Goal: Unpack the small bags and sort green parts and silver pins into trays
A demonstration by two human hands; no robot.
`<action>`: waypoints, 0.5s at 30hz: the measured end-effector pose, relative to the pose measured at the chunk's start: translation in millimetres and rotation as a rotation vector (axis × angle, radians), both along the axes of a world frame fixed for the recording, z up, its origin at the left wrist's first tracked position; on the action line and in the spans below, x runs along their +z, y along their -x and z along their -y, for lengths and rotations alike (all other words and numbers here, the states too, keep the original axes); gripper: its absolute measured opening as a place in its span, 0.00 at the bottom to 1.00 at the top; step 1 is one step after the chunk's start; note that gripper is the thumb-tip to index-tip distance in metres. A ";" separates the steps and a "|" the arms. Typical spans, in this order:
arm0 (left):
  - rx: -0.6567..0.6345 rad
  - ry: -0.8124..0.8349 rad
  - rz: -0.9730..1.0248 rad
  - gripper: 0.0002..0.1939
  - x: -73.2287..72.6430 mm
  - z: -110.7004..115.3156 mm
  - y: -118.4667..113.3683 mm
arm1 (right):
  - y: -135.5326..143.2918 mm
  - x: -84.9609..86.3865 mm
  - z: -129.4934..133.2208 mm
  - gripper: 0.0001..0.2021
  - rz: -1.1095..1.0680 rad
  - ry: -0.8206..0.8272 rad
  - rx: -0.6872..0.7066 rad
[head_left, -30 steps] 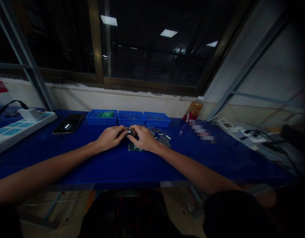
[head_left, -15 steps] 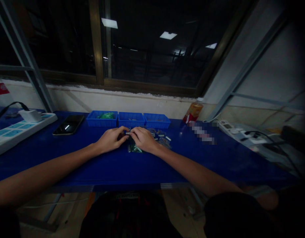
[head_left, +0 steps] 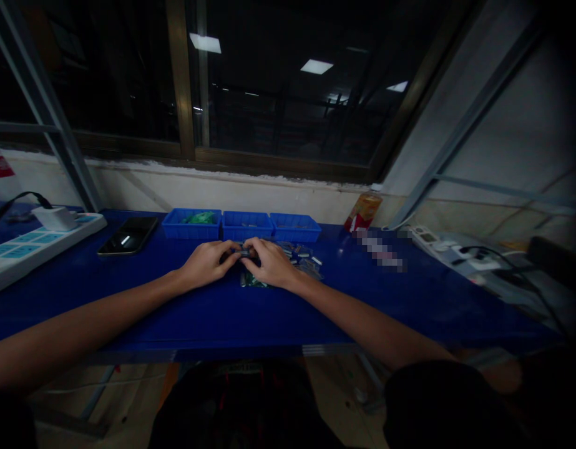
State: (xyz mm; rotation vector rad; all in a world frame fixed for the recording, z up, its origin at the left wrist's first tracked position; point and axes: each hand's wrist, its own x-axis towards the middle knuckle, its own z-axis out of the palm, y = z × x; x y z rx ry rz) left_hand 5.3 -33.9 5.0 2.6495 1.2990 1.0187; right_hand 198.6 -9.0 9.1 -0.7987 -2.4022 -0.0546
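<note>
My left hand (head_left: 209,263) and my right hand (head_left: 270,262) meet over the blue tabletop (head_left: 208,318). Between their fingertips they pinch a small, light metallic piece (head_left: 244,252), too small and dim to name. Under my right hand lies a green patch with pale small parts (head_left: 254,280), partly covered by the hand. Just beyond the right hand, small silvery parts (head_left: 304,254) and clear plastic bags (head_left: 311,268) lie scattered on the table.
Three blue trays stand along the back: the left tray (head_left: 191,232) holds something green, beside the middle tray (head_left: 247,233) and right tray (head_left: 296,235). A phone (head_left: 128,236) and power strip (head_left: 44,246) lie left. A drink bottle (head_left: 364,212) stands back right, near another power strip (head_left: 437,243).
The fingers of both hands have shifted slightly around the small piece, and the right thumb sits a little lower. The trays and loose parts look unchanged.
</note>
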 end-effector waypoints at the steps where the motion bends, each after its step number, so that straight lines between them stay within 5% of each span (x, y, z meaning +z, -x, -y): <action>1: 0.000 0.000 0.001 0.14 -0.4 -0.4 0.1 | -0.1 -0.3 -0.6 0.10 0.002 -0.006 0.002; 15: -0.028 0.005 0.057 0.14 1.5 -0.1 -0.3 | 0.2 0.1 -1.2 0.07 -0.017 -0.049 -0.036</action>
